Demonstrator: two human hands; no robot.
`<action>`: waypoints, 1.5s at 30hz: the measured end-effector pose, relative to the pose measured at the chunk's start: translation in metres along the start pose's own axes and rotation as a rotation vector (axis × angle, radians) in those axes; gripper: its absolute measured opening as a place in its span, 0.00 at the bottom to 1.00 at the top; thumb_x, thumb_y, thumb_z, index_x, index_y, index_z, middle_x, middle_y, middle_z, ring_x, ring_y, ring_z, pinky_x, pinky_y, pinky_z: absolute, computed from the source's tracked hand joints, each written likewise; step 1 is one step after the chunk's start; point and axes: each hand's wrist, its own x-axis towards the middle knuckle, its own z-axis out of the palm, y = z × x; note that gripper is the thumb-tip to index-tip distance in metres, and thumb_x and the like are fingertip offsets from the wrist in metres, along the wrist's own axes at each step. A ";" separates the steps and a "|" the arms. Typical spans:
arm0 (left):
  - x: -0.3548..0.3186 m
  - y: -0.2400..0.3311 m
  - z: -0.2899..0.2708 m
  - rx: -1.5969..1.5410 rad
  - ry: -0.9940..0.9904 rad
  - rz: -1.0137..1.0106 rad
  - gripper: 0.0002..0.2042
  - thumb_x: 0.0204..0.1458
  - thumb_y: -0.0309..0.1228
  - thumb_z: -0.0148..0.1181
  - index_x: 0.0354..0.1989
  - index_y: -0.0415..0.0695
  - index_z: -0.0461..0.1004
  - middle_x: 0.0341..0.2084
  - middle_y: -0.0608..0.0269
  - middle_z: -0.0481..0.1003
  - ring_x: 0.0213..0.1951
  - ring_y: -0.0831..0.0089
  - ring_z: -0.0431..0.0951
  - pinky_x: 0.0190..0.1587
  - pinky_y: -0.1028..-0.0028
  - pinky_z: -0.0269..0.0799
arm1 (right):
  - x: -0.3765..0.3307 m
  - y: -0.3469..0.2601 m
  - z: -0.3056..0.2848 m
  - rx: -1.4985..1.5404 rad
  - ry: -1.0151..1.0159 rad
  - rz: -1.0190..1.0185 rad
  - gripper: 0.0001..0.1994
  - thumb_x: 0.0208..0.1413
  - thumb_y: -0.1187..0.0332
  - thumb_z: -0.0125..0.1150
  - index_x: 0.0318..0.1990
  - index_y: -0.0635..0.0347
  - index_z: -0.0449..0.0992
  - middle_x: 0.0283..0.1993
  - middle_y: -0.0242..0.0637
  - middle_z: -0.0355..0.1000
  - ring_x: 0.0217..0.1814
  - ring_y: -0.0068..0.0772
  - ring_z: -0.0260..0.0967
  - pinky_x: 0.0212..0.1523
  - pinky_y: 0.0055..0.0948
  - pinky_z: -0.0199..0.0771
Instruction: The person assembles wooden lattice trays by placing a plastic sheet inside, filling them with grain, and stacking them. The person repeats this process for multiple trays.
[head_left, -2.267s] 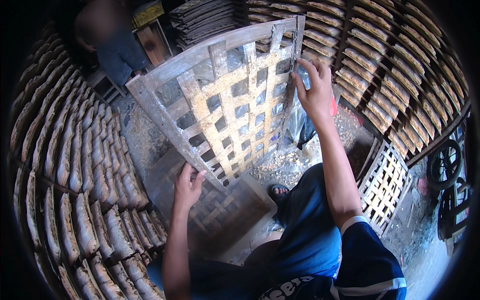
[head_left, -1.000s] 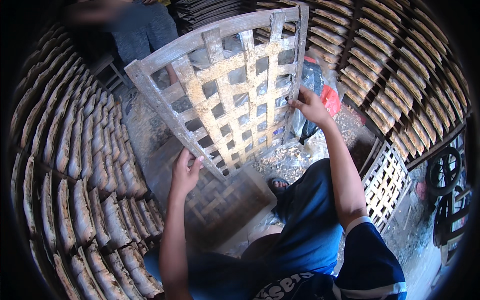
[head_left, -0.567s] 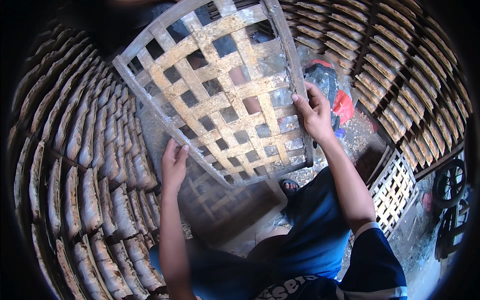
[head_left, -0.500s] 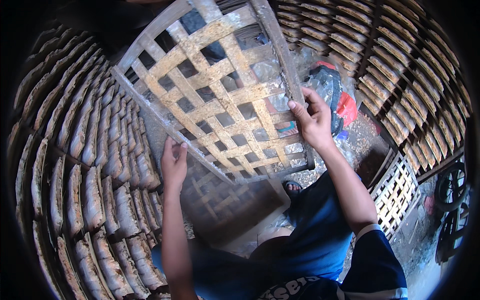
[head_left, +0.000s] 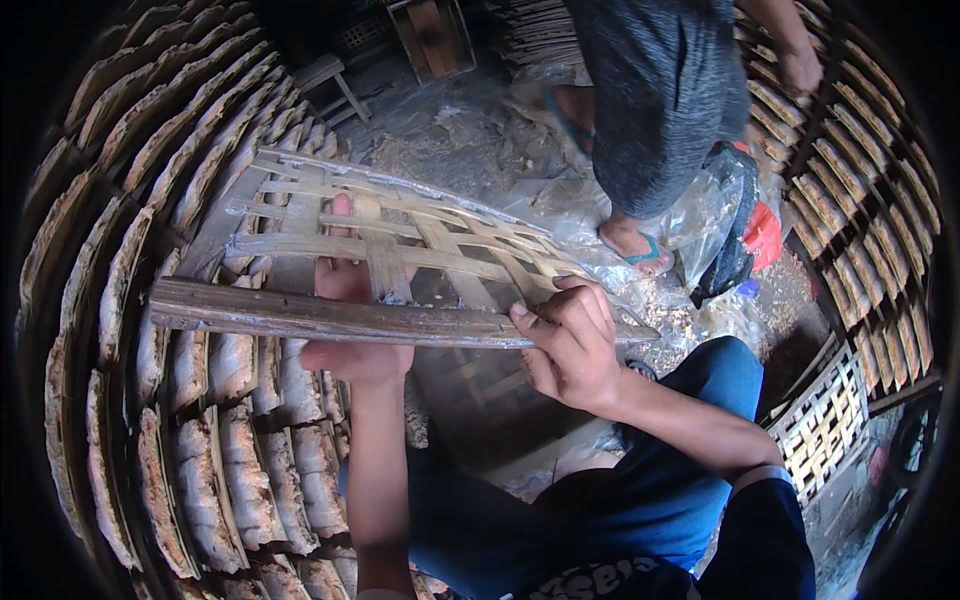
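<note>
A woven bamboo tray (head_left: 430,235) with a wooden rim is tilted almost level in front of me, its thick near bar (head_left: 330,315) running left to right. My left hand (head_left: 355,335) supports it from beneath near the left end, palm up behind the bar. Its fingers show through gaps in the lattice. My right hand (head_left: 575,350) pinches the near bar toward its right end, thumb on the front and fingers curled over the top. Both hands hold this one tray.
Stacked rows of rough-edged pieces (head_left: 230,470) rise at left, with similar rows (head_left: 850,230) at right. A co-worker in dark shorts (head_left: 660,110) and sandals walks beyond the tray. Plastic sheets (head_left: 690,240), another woven tray (head_left: 825,420) and a wooden stool (head_left: 330,85) stand around.
The tray has tipped from upright toward level and moved left and lower. My left hand has gone from its edge to beneath it. The co-worker is now in plainer view.
</note>
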 end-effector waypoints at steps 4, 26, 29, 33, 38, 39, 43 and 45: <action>0.016 0.010 -0.012 -0.003 0.361 -0.305 0.53 0.51 0.72 0.53 0.77 0.48 0.46 0.73 0.52 0.55 0.74 0.47 0.53 0.70 0.37 0.57 | -0.016 -0.011 0.021 -0.004 -0.140 -0.137 0.15 0.42 0.68 0.76 0.40 0.53 0.81 0.38 0.29 0.71 0.41 0.33 0.70 0.54 0.40 0.64; -0.002 -0.054 -0.056 -0.582 -0.232 -0.198 0.38 0.57 0.63 0.55 0.72 0.59 0.58 0.64 0.47 0.60 0.64 0.53 0.61 0.64 0.39 0.65 | -0.014 0.006 0.010 0.452 -0.411 0.131 0.26 0.49 0.64 0.75 0.57 0.56 0.75 0.51 0.41 0.72 0.53 0.49 0.70 0.56 0.43 0.69; -0.002 -0.063 -0.046 -0.555 -0.267 -0.235 0.37 0.58 0.62 0.54 0.72 0.57 0.59 0.64 0.47 0.60 0.64 0.54 0.62 0.63 0.41 0.66 | -0.011 0.007 0.010 0.488 -0.450 0.118 0.26 0.50 0.63 0.74 0.57 0.56 0.75 0.51 0.41 0.72 0.53 0.49 0.70 0.55 0.43 0.69; 0.005 -0.070 -0.034 -0.460 -0.259 -0.287 0.39 0.59 0.63 0.53 0.72 0.52 0.58 0.66 0.47 0.60 0.64 0.55 0.64 0.64 0.45 0.66 | -0.004 0.012 0.011 0.477 -0.422 0.096 0.27 0.49 0.63 0.77 0.56 0.58 0.75 0.51 0.43 0.74 0.51 0.49 0.74 0.53 0.43 0.74; 0.019 -0.070 -0.030 -0.177 -0.256 -0.338 0.41 0.61 0.63 0.51 0.73 0.45 0.56 0.68 0.48 0.60 0.65 0.57 0.65 0.65 0.50 0.67 | 0.004 0.019 0.007 0.454 -0.428 0.054 0.26 0.50 0.63 0.75 0.57 0.58 0.76 0.50 0.41 0.75 0.50 0.47 0.74 0.52 0.42 0.75; 0.021 -0.067 -0.029 -0.111 -0.246 -0.348 0.41 0.61 0.63 0.51 0.73 0.44 0.56 0.69 0.48 0.59 0.65 0.57 0.66 0.65 0.50 0.67 | 0.005 0.021 0.007 0.439 -0.418 0.033 0.27 0.50 0.63 0.76 0.58 0.58 0.76 0.49 0.40 0.75 0.49 0.45 0.75 0.50 0.41 0.75; 0.009 -0.050 -0.002 0.007 0.023 -0.588 0.42 0.64 0.63 0.46 0.74 0.39 0.53 0.70 0.50 0.60 0.66 0.59 0.66 0.64 0.53 0.68 | 0.003 0.033 -0.002 0.438 -0.389 0.116 0.29 0.48 0.64 0.77 0.59 0.58 0.76 0.47 0.38 0.76 0.42 0.38 0.75 0.44 0.36 0.75; 0.011 -0.026 0.019 0.223 -0.131 -0.489 0.44 0.64 0.64 0.44 0.75 0.38 0.49 0.70 0.50 0.59 0.66 0.58 0.67 0.64 0.54 0.69 | 0.007 0.032 -0.007 0.487 -0.389 0.198 0.30 0.47 0.65 0.77 0.59 0.59 0.76 0.45 0.37 0.76 0.39 0.36 0.74 0.42 0.35 0.75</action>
